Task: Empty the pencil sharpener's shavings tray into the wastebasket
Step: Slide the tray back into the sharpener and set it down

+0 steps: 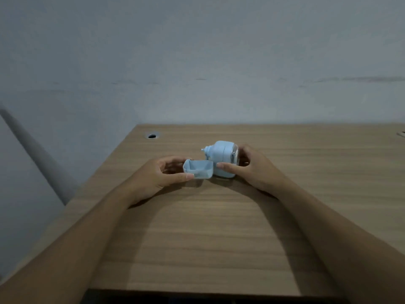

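Observation:
A light blue pencil sharpener [221, 157] stands in the middle of the wooden desk [219, 227], its crank knob pointing left. My right hand [247, 170] grips its body from the right, thumb across the lower front. The small light blue shavings tray [198, 168] is out of the sharpener, just to its left and touching it, open side up. My left hand [162, 174] holds the tray between thumb and fingers. I cannot make out the tray's contents clearly. No wastebasket is in view.
A round cable hole [151, 136] sits near the desk's far left corner. A grey wall runs behind the desk, and a grey pole [37, 156] slants down at the left. The desk's left edge drops off beside my left forearm.

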`<state>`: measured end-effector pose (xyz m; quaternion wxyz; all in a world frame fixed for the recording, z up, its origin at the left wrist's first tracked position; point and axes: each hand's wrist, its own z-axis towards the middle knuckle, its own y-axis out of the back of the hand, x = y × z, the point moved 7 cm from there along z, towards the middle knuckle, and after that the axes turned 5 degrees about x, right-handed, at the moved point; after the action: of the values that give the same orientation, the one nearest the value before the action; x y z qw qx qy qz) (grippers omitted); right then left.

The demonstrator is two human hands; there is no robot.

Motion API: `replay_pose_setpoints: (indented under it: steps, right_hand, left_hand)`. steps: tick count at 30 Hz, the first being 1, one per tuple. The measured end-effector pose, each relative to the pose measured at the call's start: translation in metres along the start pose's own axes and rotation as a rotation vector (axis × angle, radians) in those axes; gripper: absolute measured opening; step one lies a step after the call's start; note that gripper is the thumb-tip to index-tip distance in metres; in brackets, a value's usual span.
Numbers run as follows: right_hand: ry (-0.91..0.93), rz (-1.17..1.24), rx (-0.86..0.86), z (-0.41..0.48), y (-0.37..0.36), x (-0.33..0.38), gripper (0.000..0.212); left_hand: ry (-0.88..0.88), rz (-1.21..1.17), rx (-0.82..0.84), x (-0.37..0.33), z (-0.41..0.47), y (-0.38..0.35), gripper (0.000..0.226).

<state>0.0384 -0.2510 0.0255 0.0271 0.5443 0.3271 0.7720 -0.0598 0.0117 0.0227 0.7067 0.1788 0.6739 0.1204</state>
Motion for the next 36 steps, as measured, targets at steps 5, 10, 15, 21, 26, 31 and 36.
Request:
replay_pose_setpoints:
  steps: [5, 10, 15, 21, 26, 31, 36]
  right_hand:
    - [0.043, 0.019, 0.058, 0.024, 0.008, -0.006, 0.045]
    - [0.03, 0.105, 0.047, 0.04, 0.012, -0.016, 0.044]
    - [0.017, 0.274, 0.074, 0.044, 0.018, -0.021, 0.04]
    - [0.043, 0.253, 0.115, 0.041, 0.012, -0.02, 0.041]
    - [0.092, 0.172, 0.138, 0.037, 0.005, -0.015, 0.052]
    - [0.104, 0.161, 0.163, 0.034, 0.0, -0.012, 0.059]
    - [0.086, 0.186, 0.124, 0.034, 0.0, -0.014, 0.058]
  left_hand:
    - [0.0, 0.065, 0.085, -0.002, 0.03, -0.003, 0.044]
    - [-0.008, 0.071, 0.074, 0.005, 0.049, -0.001, 0.047]
    - [-0.041, 0.111, 0.024, 0.008, 0.055, 0.002, 0.053]
    - [-0.059, 0.116, -0.04, 0.01, 0.058, 0.002, 0.056]
    - [-0.068, 0.098, -0.048, 0.008, 0.058, -0.002, 0.057]
    - [-0.048, 0.155, -0.048, 0.004, 0.051, -0.007, 0.064]
    - [-0.096, 0.181, -0.068, -0.002, 0.051, -0.006, 0.062]
